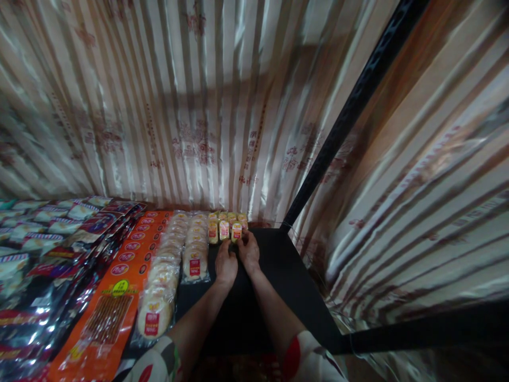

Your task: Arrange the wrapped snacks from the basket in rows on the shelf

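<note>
Small yellow snack packets with red and white labels stand in short rows at the back of the black shelf. My right hand [249, 253] has its fingers bent around the right side of the front-right snack packet [236, 232], gripping its edge. My left hand [226, 266] is just left of it, fingers pressed together, with the tips at the lower edge of the middle snack packet [224, 229]. Whatever may be in the left fingers is hidden. Another snack packet [213, 232] stands to the left, untouched.
Left of the small packets lie rows of clear bags of round pale biscuits [195, 268], orange bags of brown sticks [107, 318] and dark shiny bags [43, 297]. A black metal post [338, 132] rises from the black shelf [274, 276]. Printed plastic sheeting [222, 106] hangs behind.
</note>
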`<state>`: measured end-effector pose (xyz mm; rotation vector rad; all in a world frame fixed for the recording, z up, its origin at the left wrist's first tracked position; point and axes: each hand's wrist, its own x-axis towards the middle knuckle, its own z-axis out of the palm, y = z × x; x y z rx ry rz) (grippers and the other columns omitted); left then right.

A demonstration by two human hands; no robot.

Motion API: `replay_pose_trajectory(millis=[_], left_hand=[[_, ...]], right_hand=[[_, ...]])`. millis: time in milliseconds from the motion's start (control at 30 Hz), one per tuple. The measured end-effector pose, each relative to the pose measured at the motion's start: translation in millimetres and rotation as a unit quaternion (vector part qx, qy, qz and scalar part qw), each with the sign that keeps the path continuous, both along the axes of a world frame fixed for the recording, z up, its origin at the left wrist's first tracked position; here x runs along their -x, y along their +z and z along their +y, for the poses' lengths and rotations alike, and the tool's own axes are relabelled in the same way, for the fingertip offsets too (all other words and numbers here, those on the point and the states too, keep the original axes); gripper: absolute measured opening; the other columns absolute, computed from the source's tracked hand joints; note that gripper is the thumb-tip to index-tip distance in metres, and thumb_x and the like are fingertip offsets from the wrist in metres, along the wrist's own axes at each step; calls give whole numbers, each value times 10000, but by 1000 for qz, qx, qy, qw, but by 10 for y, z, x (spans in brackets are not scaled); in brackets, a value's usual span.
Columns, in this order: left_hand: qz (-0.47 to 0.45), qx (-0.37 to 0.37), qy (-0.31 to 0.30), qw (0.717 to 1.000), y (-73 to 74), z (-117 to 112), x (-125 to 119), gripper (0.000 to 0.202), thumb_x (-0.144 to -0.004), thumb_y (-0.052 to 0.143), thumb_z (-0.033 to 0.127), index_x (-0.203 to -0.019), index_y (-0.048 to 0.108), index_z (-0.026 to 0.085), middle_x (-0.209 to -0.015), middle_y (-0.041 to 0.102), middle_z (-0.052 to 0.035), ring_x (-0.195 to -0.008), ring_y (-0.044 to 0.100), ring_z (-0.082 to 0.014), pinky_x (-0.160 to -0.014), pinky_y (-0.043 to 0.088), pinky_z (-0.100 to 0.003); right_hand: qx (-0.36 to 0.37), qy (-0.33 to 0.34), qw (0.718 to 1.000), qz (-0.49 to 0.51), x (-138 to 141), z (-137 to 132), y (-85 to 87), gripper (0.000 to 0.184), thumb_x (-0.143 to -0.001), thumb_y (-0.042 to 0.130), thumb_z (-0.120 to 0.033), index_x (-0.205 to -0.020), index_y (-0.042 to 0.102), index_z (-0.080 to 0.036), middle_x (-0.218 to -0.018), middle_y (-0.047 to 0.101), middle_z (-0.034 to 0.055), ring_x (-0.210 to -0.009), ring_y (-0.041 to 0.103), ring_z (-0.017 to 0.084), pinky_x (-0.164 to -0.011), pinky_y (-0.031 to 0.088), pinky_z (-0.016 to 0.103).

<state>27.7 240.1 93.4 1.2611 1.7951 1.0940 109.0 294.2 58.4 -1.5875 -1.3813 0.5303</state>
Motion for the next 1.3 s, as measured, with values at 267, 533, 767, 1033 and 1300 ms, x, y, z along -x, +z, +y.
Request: replay_pose_trajectory(millis=[267,533,767,1033,1300], left_hand=[[-3,6,-3,1000,12,20,9,442,-731,394,34,-1120,545,181,-1255,517,-35,-1208,412,-136,-1048,274,-262],[12,1,-9,1000,-7,35,21,442,-735,382,27,-1129,538,152,-1256,515,-70,-1210,412,-148,-1046,278,-271],[5,-7,-5,1000,-22,30,10,436,-737,384,34,-1126,546,144,-1250,520,-78,-1203,421,-157,-1044,289,-278],[5,3,-7,1000,33,12,4,440,-733,393,25,-1114,555,173,-1249,524,-45,-1201,421,-140,-1041,287,-256],[35,22,-25,999,121,-90,-39,432,-743,381,36,-1140,526,125,-1268,501,-84,-1199,421,-142,-1026,293,-243]], right_hand=[[7,-8,1000,6,29,42,22,276,-710,474,-210,-983,506,-179,-901,630,52,-813,596,160,-758,446,281],[-6,-1,999,-45,53,55,16,208,-701,464,-163,-892,545,-161,-890,613,72,-838,574,171,-787,434,289],[-49,22,997,-48,52,-28,-43,340,-717,424,-134,-1035,543,-150,-1003,578,94,-921,546,174,-820,438,296],[-65,37,995,-67,29,-44,-77,385,-713,413,-110,-1067,556,-162,-1035,584,85,-964,534,175,-882,417,319],[-66,-1,995,-80,27,-169,-79,360,-715,416,-134,-1033,583,-130,-1030,581,114,-992,516,209,-892,413,361]])
